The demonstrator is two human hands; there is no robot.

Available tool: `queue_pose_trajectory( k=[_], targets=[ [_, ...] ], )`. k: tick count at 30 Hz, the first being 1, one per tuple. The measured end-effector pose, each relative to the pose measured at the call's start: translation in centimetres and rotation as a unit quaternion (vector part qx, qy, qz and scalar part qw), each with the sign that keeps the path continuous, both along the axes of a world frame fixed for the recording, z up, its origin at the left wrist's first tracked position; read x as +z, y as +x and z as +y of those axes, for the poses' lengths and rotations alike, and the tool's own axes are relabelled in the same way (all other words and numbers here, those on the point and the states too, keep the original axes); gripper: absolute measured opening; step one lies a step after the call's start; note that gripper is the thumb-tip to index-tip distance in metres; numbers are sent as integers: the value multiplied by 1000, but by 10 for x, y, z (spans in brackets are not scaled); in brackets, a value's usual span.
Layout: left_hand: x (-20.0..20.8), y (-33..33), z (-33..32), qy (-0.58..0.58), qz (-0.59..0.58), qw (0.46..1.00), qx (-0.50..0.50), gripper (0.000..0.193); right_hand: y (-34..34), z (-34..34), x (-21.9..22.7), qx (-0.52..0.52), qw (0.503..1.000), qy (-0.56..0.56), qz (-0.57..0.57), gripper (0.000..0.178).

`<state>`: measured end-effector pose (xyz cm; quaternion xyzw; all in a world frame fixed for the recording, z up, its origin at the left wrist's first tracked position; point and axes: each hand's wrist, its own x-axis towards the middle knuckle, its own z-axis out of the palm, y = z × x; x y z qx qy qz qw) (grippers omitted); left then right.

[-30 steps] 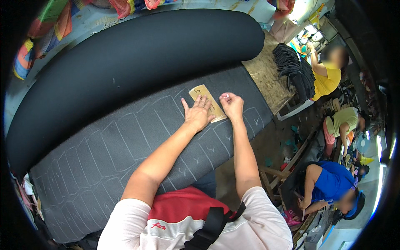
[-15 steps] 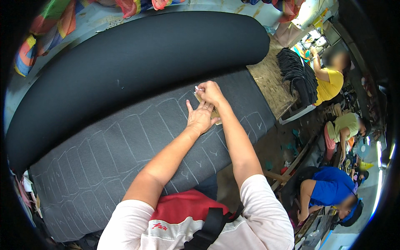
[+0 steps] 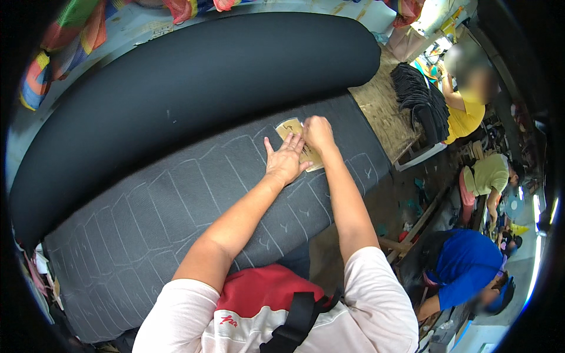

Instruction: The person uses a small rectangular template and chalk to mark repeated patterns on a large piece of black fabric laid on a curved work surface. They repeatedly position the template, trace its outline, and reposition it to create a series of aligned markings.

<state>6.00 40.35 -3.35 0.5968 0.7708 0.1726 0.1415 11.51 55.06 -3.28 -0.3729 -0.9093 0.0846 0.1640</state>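
Observation:
A tan card template point(image 3: 312, 157) lies flat on the dark grey fabric point(image 3: 153, 235). My left hand point(image 3: 286, 160) presses on it with its fingers spread. Along the template's right edge rests my right hand point(image 3: 318, 135), closed in a pinch. A small piece of white chalk shows faintly at its fingertips, mostly covered by them. Pale chalk outlines run in rows over the fabric to the left of my hands and below them.
A thick black fabric roll point(image 3: 200, 65) spans the far side. Beyond its right end, a stack of black strips point(image 3: 415, 94) sits on a wooden board point(image 3: 376, 106). People in yellow point(image 3: 468, 117), light green point(image 3: 491, 173) and blue point(image 3: 468, 259) work at the right.
My right hand has moved from the template's upper-left end over to its right edge, uncovering its top. My left hand stays on the template.

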Motion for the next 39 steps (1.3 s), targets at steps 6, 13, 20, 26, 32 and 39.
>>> queue_pose_trajectory(
  k=[6,13,20,26,32,39],
  targets=[
    [-2,0,0,4,-6,1000,3,71,101,-49,32,-43,995,-68,-66,12],
    [1,1,0,2,2,1000,5,70,98,-66,24,-30,972,-234,-5,16],
    [15,-17,17,-16,-29,997,70,71,119,-27,-15,-243,928,-22,283,12],
    [40,-39,45,181,-195,940,213,37,124,-17,-52,-164,832,-107,519,7],
    [47,24,45,515,-96,850,-58,23,126,-13,-53,-176,806,-108,555,7],
    [-8,43,34,140,-27,985,-97,54,127,-12,-56,-194,829,-77,519,11]
  ],
)
